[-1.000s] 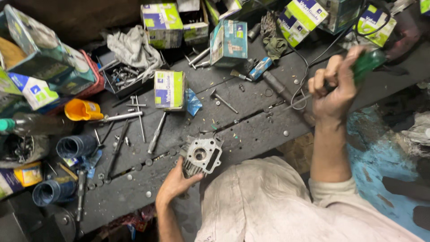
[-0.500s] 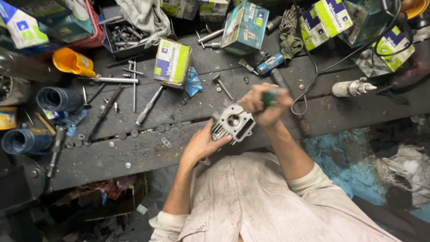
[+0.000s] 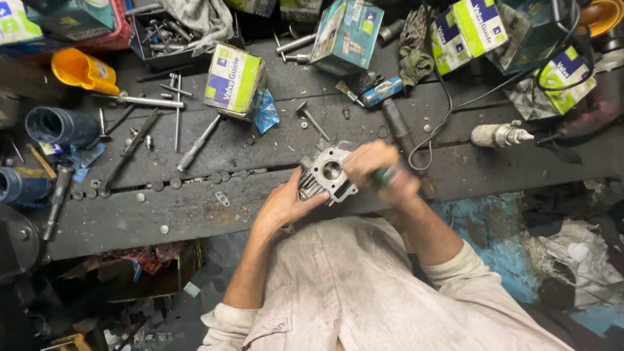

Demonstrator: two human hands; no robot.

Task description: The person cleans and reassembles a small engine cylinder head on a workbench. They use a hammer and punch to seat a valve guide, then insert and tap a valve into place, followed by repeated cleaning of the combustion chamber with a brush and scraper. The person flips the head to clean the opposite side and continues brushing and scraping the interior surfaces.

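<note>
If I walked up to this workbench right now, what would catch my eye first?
Probably the finned metal engine part at the bench's near edge, steadied by the left hand while the right hand works a green-handled tool against it. Next, the orange funnel at the far left, and green-and-white boxes scattered among loose tools.

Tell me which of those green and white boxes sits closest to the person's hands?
The box left of centre on the bench, beside a blue wrapper. It lies just up-left of the left hand; the other green and white boxes sit farther off at the top right.
</note>
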